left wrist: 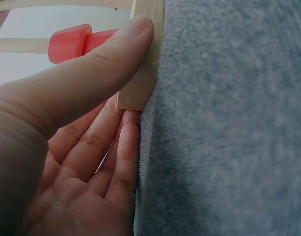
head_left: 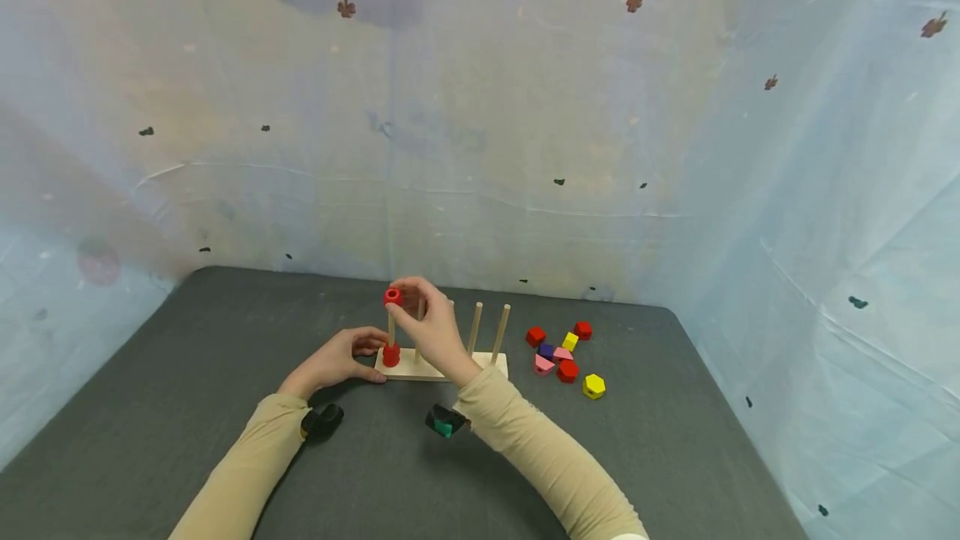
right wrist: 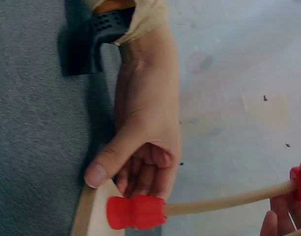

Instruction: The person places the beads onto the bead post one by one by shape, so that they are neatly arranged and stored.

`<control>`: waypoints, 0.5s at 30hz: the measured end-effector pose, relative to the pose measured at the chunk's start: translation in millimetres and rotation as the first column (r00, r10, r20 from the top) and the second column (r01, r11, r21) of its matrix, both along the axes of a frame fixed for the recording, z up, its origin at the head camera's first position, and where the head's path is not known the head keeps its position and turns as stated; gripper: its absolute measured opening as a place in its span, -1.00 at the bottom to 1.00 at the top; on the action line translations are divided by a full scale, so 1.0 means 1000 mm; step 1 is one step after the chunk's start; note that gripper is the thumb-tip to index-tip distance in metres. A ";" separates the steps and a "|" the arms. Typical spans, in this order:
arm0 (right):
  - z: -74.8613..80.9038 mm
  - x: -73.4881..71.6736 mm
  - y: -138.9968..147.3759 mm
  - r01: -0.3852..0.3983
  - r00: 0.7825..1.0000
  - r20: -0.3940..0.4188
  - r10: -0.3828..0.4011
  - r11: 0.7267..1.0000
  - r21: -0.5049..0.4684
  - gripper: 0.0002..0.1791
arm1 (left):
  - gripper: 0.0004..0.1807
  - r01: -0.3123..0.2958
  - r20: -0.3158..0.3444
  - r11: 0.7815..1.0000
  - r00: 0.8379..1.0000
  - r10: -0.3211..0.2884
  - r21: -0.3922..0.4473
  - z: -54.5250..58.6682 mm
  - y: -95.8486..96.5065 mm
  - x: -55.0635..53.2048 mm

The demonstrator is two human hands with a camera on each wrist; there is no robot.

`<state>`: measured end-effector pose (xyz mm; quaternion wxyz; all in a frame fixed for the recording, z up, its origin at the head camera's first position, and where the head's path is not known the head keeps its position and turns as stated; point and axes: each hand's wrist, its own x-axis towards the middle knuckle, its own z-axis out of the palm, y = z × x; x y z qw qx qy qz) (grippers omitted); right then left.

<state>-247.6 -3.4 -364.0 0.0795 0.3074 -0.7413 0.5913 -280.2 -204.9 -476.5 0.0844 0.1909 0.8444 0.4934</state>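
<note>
A pale wooden base [head_left: 408,367] with a row of upright pegs stands on the table. My left hand [head_left: 337,357] holds its left end, the thumb on the near side and the fingers at the end and behind, as the left wrist view shows. Red beads [right wrist: 135,212] sit stacked at the foot of the leftmost peg [head_left: 392,329]. At the top of that peg, my right hand [head_left: 433,332] pinches another red bead [head_left: 387,299] between thumb and fingers. In the right wrist view this held bead [right wrist: 300,184] is around the peg's tip, cut by the frame edge.
Right of the base lies a loose group of beads: several red ones [head_left: 567,371], two yellow ones [head_left: 593,387], pink ones [head_left: 543,365] and a dark blue one [head_left: 546,351]. Bare pegs [head_left: 500,332] rise from the base's right part. A pale sheet [head_left: 480,215] hangs behind the dark table [head_left: 360,482].
</note>
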 end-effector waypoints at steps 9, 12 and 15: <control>-0.025 -0.008 -0.011 0.092 0.985 0.155 -0.071 0.987 -0.130 -0.65 | -0.26 -0.011 0.005 1.000 1.000 0.011 -0.013 -0.008 -0.002 -0.007; -0.041 -0.013 -0.015 0.128 0.972 0.215 -0.094 0.980 -0.150 -0.67 | -0.23 -0.026 0.014 0.999 1.000 0.027 -0.025 -0.012 -0.003 -0.010; -0.058 -0.017 -0.018 0.166 0.960 0.249 -0.125 0.975 -0.148 -0.70 | -0.22 -0.025 0.019 0.999 1.000 0.025 -0.025 -0.014 -0.004 -0.009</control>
